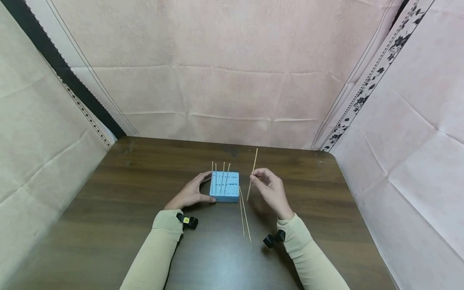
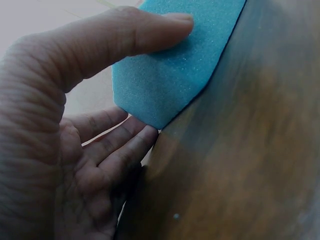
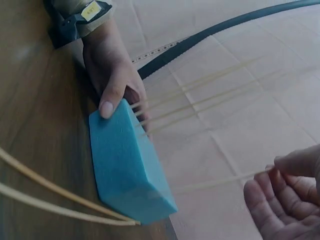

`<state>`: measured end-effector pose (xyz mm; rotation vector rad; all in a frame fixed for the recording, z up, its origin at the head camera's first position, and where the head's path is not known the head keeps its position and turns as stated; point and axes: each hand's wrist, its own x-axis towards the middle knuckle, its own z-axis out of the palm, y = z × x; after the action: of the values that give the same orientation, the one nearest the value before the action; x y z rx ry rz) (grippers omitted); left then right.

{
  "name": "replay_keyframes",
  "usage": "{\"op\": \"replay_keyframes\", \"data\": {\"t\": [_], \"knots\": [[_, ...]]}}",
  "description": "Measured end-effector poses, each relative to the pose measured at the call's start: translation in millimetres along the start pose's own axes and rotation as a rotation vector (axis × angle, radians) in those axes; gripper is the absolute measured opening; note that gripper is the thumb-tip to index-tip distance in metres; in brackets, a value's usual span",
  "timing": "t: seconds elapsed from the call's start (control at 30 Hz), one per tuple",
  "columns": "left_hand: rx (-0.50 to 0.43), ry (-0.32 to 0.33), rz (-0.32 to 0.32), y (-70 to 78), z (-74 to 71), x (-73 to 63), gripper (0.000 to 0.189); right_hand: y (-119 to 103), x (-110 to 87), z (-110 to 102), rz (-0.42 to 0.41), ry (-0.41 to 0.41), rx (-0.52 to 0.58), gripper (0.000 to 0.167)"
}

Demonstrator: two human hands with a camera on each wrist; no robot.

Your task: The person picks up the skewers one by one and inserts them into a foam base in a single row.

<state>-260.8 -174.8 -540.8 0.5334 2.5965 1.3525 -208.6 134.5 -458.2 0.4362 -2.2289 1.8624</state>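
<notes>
My left hand (image 1: 193, 193) grips a light-blue foam block (image 1: 230, 198) at its left side, thumb on the near face and fingers behind, as the left wrist view also shows. Small dark holes dot the block's top. Several thin wooden skewers (image 1: 223, 171) stand in it toward the left and middle, some leaning a little. Just right of the block, my right hand (image 1: 271, 192) pinches another skewer (image 1: 255, 159) between thumb and fingertips. That skewer is nearly upright, slightly tilted, its lower end beside the block's right side.
Two loose skewers (image 1: 247, 219) lie on the brown wooden table (image 1: 123, 225), reaching from the block's near right corner toward me. Pale cloth (image 1: 224, 92) hangs behind the table and on both sides. A small black device sits on each wrist.
</notes>
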Motion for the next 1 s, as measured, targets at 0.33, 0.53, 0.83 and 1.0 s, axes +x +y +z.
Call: {"op": "replay_keyframes", "data": {"t": [0.33, 0.53, 0.83, 1.0], "knots": [[0.007, -0.001, 0.009, -0.1, -1.0, 0.7, 0.114, -15, 8.7, 28, -0.052, -0.053, 0.046, 0.014], [-0.001, 0.000, 0.008, -0.5, -0.9, 0.2, 0.114, -27, 7.9, 33, -0.086, -0.037, 0.051, 0.012], [0.014, 0.004, 0.009, -0.6, -1.1, 0.1, 0.114, -9, 12.7, 27, -0.082, -0.035, 0.036, 0.014], [0.023, 0.003, 0.010, 0.9, -1.2, -0.5, 0.113, 8, 16.3, 25, -0.065, -0.010, 0.052, 0.012]]}}
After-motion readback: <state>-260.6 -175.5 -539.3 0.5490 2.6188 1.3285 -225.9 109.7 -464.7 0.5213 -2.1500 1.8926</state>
